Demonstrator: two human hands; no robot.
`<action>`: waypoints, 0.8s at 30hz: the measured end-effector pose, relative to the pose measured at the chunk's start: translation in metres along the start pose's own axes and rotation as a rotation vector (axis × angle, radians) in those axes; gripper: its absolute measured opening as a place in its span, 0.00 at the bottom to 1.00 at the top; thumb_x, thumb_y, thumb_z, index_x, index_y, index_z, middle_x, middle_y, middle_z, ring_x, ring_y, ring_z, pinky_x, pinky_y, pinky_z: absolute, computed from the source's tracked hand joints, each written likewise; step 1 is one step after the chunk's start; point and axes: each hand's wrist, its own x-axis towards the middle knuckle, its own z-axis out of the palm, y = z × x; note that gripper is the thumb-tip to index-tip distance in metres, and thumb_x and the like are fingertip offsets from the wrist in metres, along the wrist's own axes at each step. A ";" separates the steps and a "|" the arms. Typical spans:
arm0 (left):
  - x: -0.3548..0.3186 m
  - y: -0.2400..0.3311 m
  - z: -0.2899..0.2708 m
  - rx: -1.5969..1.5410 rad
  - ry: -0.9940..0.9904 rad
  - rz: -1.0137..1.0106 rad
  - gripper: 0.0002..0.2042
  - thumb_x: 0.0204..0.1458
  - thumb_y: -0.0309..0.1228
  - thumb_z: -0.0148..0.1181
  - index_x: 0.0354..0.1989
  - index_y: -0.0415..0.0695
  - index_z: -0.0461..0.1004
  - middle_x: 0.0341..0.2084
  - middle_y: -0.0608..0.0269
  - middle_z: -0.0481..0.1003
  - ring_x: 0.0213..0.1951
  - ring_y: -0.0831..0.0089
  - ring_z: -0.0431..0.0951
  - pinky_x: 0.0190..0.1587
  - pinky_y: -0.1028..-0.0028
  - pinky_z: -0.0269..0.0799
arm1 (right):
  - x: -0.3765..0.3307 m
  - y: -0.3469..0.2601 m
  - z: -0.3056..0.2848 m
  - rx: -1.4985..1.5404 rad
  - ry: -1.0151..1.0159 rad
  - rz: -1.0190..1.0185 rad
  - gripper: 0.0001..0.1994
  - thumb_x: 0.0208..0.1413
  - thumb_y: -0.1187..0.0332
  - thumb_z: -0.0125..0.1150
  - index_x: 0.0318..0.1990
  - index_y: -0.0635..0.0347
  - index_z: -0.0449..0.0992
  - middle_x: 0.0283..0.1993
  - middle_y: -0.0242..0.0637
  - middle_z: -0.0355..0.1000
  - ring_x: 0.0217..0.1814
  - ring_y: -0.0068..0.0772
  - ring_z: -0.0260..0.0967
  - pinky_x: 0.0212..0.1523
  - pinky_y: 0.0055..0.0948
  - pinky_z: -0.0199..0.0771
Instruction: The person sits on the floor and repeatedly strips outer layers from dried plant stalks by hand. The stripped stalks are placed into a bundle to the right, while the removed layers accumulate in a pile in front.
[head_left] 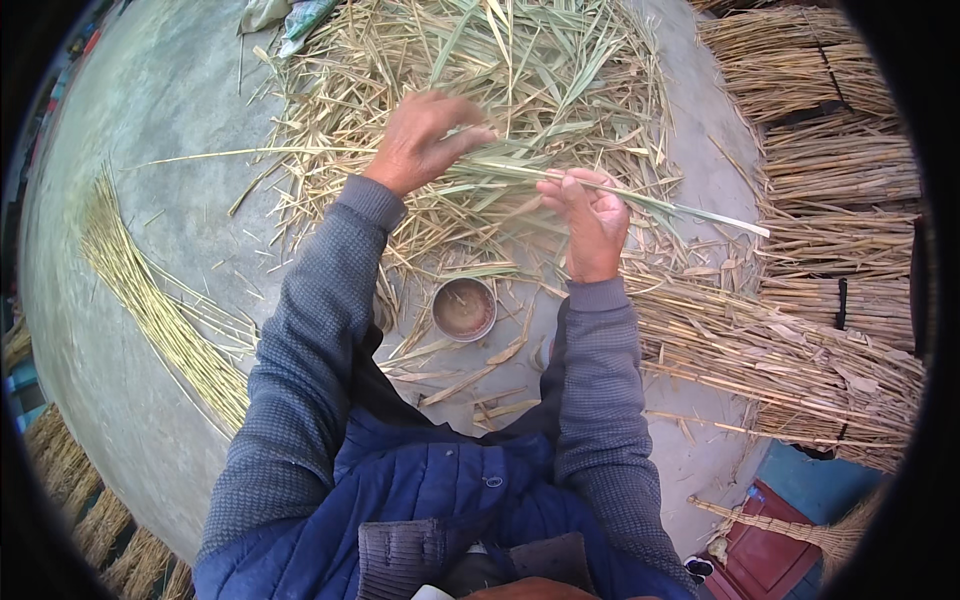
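In front of me, my right hand [590,215] is closed on a reed stalk [690,210], its thumb uppermost. The stalk has long green leaves [500,172] and slants down to a pale end on the right. A thin straw-coloured length [270,151] reaches out to the left, passing behind my left wrist. My left hand [428,138] hovers just above the leafy part, fingers bent toward the thumb. Motion smears those fingers, and whether they pinch a leaf cannot be made out. Beneath both hands spreads a heap of stripped leaves [380,60].
A small round metal bowl [465,309] sits near my knees. On the left lies a bundle of peeled stalks [165,300]. Unpeeled reeds [780,345] lie to my right, beside tied bundles [840,170]. A red object [765,545] stands at lower right, on the concrete floor's [130,130] far side.
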 end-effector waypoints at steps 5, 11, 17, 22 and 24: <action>0.006 0.024 0.020 -0.393 -0.239 -0.151 0.11 0.50 0.38 0.69 0.27 0.42 0.80 0.23 0.56 0.78 0.26 0.60 0.77 0.29 0.64 0.69 | 0.000 -0.001 0.004 0.011 0.006 0.042 0.13 0.63 0.70 0.60 0.49 0.71 0.69 0.43 0.49 0.77 0.43 0.36 0.80 0.42 0.26 0.82; 0.002 0.002 -0.005 -0.338 -0.349 -0.260 0.11 0.51 0.36 0.69 0.29 0.40 0.80 0.21 0.62 0.78 0.24 0.72 0.76 0.29 0.71 0.69 | -0.002 -0.007 -0.007 0.064 0.064 0.032 0.15 0.64 0.68 0.61 0.50 0.72 0.69 0.46 0.51 0.77 0.45 0.38 0.80 0.43 0.28 0.83; 0.005 0.017 -0.006 -0.388 -0.366 -0.322 0.12 0.51 0.36 0.70 0.33 0.39 0.80 0.23 0.62 0.79 0.28 0.73 0.78 0.33 0.71 0.72 | -0.002 -0.006 -0.008 0.089 0.047 0.025 0.14 0.65 0.67 0.59 0.48 0.73 0.71 0.46 0.51 0.77 0.44 0.38 0.80 0.43 0.28 0.83; 0.004 0.043 0.033 -0.328 -0.209 -0.046 0.11 0.48 0.33 0.72 0.33 0.39 0.80 0.25 0.57 0.80 0.29 0.66 0.80 0.34 0.70 0.73 | -0.004 -0.003 0.001 0.072 0.017 0.035 0.10 0.64 0.69 0.58 0.45 0.69 0.74 0.46 0.48 0.77 0.46 0.39 0.80 0.45 0.30 0.82; 0.002 0.048 0.039 -0.383 -0.164 -0.134 0.10 0.48 0.33 0.71 0.33 0.40 0.81 0.25 0.58 0.81 0.29 0.68 0.80 0.34 0.70 0.73 | -0.005 -0.003 0.002 0.039 0.042 0.006 0.11 0.64 0.69 0.57 0.46 0.72 0.73 0.44 0.51 0.78 0.43 0.38 0.80 0.44 0.28 0.83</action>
